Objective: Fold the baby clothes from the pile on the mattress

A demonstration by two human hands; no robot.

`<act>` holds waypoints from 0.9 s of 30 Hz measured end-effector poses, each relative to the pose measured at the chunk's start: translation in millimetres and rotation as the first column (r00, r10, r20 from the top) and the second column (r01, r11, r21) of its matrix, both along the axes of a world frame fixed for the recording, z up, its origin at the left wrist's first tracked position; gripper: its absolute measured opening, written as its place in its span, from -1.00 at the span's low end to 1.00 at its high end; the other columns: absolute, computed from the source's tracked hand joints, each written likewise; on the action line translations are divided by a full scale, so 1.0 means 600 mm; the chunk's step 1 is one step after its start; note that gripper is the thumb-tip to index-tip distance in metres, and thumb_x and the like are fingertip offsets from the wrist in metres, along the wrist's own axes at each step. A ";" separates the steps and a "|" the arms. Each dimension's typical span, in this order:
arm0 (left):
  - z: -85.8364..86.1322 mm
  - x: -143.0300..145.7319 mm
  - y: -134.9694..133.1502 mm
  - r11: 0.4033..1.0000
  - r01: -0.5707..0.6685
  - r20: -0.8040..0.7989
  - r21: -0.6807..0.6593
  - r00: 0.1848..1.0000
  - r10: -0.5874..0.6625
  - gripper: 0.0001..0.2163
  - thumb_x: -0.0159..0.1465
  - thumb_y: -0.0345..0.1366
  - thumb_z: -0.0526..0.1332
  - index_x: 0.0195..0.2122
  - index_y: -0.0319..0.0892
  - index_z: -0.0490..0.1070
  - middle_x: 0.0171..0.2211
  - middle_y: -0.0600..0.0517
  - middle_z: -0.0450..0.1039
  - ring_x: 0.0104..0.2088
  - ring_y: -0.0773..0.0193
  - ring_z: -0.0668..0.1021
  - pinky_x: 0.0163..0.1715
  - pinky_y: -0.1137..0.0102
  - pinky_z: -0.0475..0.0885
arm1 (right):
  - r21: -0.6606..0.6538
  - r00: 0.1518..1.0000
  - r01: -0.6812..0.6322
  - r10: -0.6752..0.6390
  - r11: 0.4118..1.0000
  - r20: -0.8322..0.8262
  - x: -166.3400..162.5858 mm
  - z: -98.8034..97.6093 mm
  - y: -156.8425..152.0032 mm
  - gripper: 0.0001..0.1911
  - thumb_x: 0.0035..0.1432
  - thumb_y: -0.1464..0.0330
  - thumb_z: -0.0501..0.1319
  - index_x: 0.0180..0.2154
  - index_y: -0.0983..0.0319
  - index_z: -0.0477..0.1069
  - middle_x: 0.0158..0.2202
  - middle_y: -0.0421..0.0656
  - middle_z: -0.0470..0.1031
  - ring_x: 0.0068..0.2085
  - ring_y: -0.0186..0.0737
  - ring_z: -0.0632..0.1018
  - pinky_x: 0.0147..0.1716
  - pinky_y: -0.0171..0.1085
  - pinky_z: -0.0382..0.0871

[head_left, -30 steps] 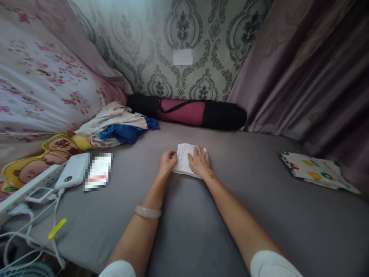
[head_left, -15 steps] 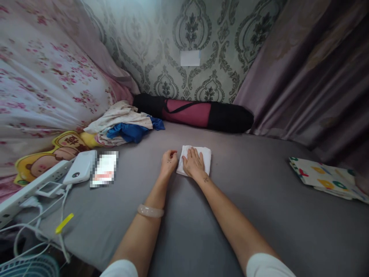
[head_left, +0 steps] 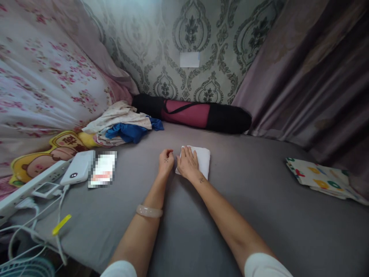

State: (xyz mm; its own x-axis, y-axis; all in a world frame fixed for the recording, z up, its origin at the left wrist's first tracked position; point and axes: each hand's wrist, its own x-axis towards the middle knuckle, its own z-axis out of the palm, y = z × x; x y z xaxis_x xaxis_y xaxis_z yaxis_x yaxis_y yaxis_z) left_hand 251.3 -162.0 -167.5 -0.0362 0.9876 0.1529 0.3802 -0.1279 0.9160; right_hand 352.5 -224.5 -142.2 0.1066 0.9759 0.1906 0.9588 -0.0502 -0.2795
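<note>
A white folded cloth [head_left: 204, 159] lies as a flat, squarish pad on the grey sheet [head_left: 245, 169] in front of me. My right hand [head_left: 188, 163] rests palm down on its left part, the fingers stretched out and pointing away from me. Just left of the cloth, apart from it, my left hand [head_left: 166, 161] is loosely curled on its side, with nothing visible in it. A pale bangle [head_left: 149, 211] circles my left forearm.
At the left are a power strip [head_left: 54, 177] with cables, a white power bank [head_left: 78, 167] and a blurred-out card [head_left: 102, 169]. Crumpled clothes [head_left: 127, 127] and a long black and red bag [head_left: 187, 114] lie along the wall. A patterned folded cloth [head_left: 319, 177] lies far right.
My right hand has slid left across the white cloth, uncovering more of its right side. My left hand stays curled beside it. The view has shifted slightly.
</note>
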 end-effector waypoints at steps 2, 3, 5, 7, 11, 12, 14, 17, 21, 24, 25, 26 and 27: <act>-0.005 -0.002 0.004 1.000 -0.016 0.025 -0.009 1.000 0.017 -0.72 0.19 -0.38 0.03 -0.19 -0.25 0.49 -0.23 -0.15 0.55 -0.17 0.16 0.57 -0.07 0.29 0.45 | -0.067 1.000 -0.013 0.013 0.998 0.003 -0.015 -0.003 0.001 -0.37 0.38 0.23 -0.16 0.31 0.51 0.08 0.38 0.14 -0.03 0.39 0.00 -0.01 0.32 0.00 -0.26; -0.008 -0.003 0.006 1.000 -0.023 0.035 -0.016 0.999 0.024 -0.72 0.19 -0.39 0.02 -0.18 -0.25 0.48 -0.22 -0.15 0.55 -0.16 0.16 0.57 -0.06 0.28 0.45 | -0.099 1.000 -0.013 0.014 0.995 0.009 -0.020 -0.006 0.001 -0.37 0.38 0.22 -0.17 0.30 0.52 0.08 0.38 0.14 -0.03 0.39 0.01 -0.01 0.32 0.01 -0.26; -0.013 -0.005 0.009 0.999 -0.030 0.050 -0.026 0.998 0.032 -0.71 0.19 -0.39 0.01 -0.16 -0.26 0.47 -0.21 -0.16 0.55 -0.15 0.16 0.57 -0.05 0.27 0.45 | -0.133 1.000 -0.008 0.011 0.991 0.023 -0.027 -0.011 0.003 -0.35 0.39 0.21 -0.17 0.30 0.53 0.08 0.38 0.15 -0.03 0.39 0.03 -0.02 0.33 0.02 -0.27; -0.016 -0.005 0.011 0.999 -0.030 0.064 -0.040 0.997 0.032 -0.70 0.19 -0.39 0.01 -0.14 -0.28 0.46 -0.21 -0.17 0.54 -0.15 0.16 0.58 -0.05 0.28 0.45 | -0.128 1.000 -0.011 0.014 0.992 0.022 -0.029 -0.014 0.004 -0.35 0.39 0.20 -0.17 0.31 0.55 0.07 0.38 0.16 -0.04 0.39 0.03 -0.03 0.33 0.03 -0.28; -0.011 -0.004 0.008 0.994 -0.001 0.063 -0.111 0.998 0.008 -0.67 0.21 -0.40 0.00 -0.06 -0.31 0.44 -0.21 -0.17 0.54 -0.18 0.19 0.59 -0.11 0.32 0.46 | -0.083 0.999 -0.035 0.032 0.996 -0.038 -0.026 -0.020 0.003 -0.35 0.38 0.22 -0.12 0.29 0.58 0.09 0.37 0.21 -0.03 0.38 0.08 -0.01 0.32 0.05 -0.27; -0.008 -0.004 0.006 0.992 0.012 0.042 -0.126 0.999 -0.007 -0.66 0.22 -0.41 0.00 -0.04 -0.31 0.43 -0.20 -0.17 0.54 -0.18 0.20 0.58 -0.11 0.33 0.46 | -0.059 0.997 -0.040 0.035 0.997 -0.075 -0.025 -0.021 0.003 -0.37 0.38 0.23 -0.10 0.28 0.59 0.11 0.36 0.23 -0.02 0.38 0.09 -0.01 0.33 0.06 -0.28; -0.001 -0.004 0.001 0.992 0.027 -0.074 -0.119 0.997 -0.036 -0.66 0.24 -0.42 -0.02 -0.03 -0.31 0.43 -0.17 -0.18 0.54 -0.14 0.19 0.57 -0.06 0.32 0.43 | -0.003 0.984 -0.056 0.055 0.998 -0.167 -0.021 -0.022 0.001 -0.40 0.37 0.27 -0.06 0.26 0.58 0.15 0.35 0.25 0.02 0.37 0.10 0.02 0.33 0.07 -0.29; 0.011 -0.001 -0.011 0.998 0.004 -0.367 -0.060 0.930 -0.026 -0.68 0.28 -0.35 0.01 -0.06 -0.27 0.49 -0.10 -0.22 0.51 -0.02 0.06 0.50 0.06 0.19 0.32 | 0.066 0.957 -0.087 0.102 0.994 -0.273 -0.001 -0.018 -0.003 -0.46 0.34 0.34 -0.04 0.25 0.52 0.18 0.33 0.19 0.11 0.36 0.01 0.09 0.33 0.00 -0.15; 0.024 0.013 -0.033 0.994 -0.009 -0.572 -0.109 0.818 -0.056 -0.62 0.32 -0.11 0.03 -0.09 -0.21 0.55 0.00 -0.27 0.43 0.06 -0.13 0.41 0.05 0.09 0.28 | 0.106 0.938 -0.026 0.061 0.994 -0.341 0.063 -0.004 -0.014 -0.49 0.29 0.44 -0.05 0.25 0.40 0.20 0.26 0.08 0.27 0.27 -0.21 0.28 0.26 -0.22 0.12; 0.031 0.025 -0.047 0.990 0.027 -0.640 -0.140 0.760 -0.111 -0.56 0.31 -0.01 0.02 -0.18 -0.22 0.58 0.03 -0.27 0.38 0.08 -0.14 0.37 0.05 0.10 0.27 | 0.075 0.893 0.110 -0.066 0.991 -0.446 0.122 -0.002 -0.032 -0.51 0.23 0.49 -0.02 0.18 0.32 0.31 0.16 0.04 0.40 0.17 -0.19 0.42 0.20 -0.18 0.23; 0.033 0.028 -0.050 0.989 0.040 -0.658 -0.145 0.742 -0.127 -0.53 0.31 0.02 0.01 -0.19 -0.23 0.58 0.03 -0.28 0.37 0.08 -0.14 0.37 0.05 0.11 0.27 | 0.062 0.878 0.141 -0.096 0.988 -0.468 0.139 -0.003 -0.039 -0.53 0.22 0.50 -0.01 0.14 0.31 0.35 0.14 0.04 0.43 0.15 -0.17 0.44 0.19 -0.16 0.25; 0.034 0.031 -0.053 0.987 0.054 -0.673 -0.151 0.726 -0.143 -0.51 0.31 0.04 0.01 -0.20 -0.24 0.58 0.02 -0.29 0.37 0.08 -0.14 0.37 0.05 0.12 0.27 | 0.056 0.870 0.158 -0.112 0.986 -0.481 0.153 -0.007 -0.046 -0.54 0.21 0.52 -0.01 0.11 0.31 0.38 0.11 0.04 0.45 0.12 -0.16 0.46 0.17 -0.15 0.27; 0.035 0.032 -0.054 0.985 0.065 -0.686 -0.157 0.711 -0.156 -0.50 0.30 0.06 0.00 -0.20 -0.25 0.58 0.02 -0.29 0.36 0.08 -0.14 0.37 0.05 0.12 0.27 | 0.057 0.870 0.157 -0.111 0.986 -0.481 0.163 -0.011 -0.053 -0.55 0.21 0.53 -0.01 0.09 0.30 0.40 0.10 0.04 0.47 0.11 -0.15 0.48 0.16 -0.14 0.28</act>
